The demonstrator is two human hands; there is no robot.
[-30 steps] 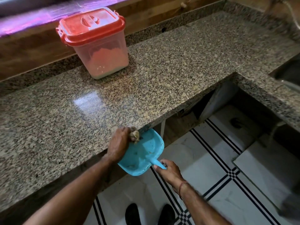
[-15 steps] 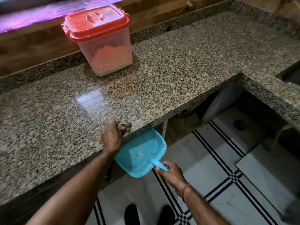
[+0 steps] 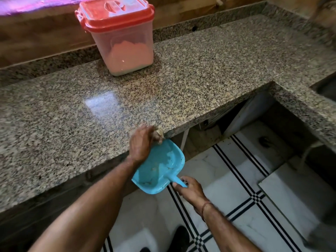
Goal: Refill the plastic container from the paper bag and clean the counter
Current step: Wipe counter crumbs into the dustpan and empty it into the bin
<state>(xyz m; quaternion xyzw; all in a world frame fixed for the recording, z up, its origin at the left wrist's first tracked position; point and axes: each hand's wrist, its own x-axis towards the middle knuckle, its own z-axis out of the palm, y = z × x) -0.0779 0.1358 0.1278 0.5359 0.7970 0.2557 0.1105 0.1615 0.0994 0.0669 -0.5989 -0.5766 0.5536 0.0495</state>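
The clear plastic container (image 3: 125, 42) with a red lid stands shut at the back of the granite counter (image 3: 190, 84), partly filled with pale powder. At the counter's front edge my left hand (image 3: 141, 144) is closed on a small crumpled cloth (image 3: 160, 132). Just below the edge, a blue dustpan (image 3: 160, 166) holds some pale crumbs. My right hand (image 3: 190, 190) grips the dustpan's handle. No paper bag is in view.
The counter turns a corner on the right, where a dark sink (image 3: 327, 88) is set in. Under it is an open recess. White floor tiles (image 3: 245, 188) with black stripes lie below, and my dark shoes show at the bottom edge.
My left hand swept the cloth back onto the counter, then again to its edge over the dustpan. More crumbs lie in the pan. The right hand kept the dustpan under the edge.
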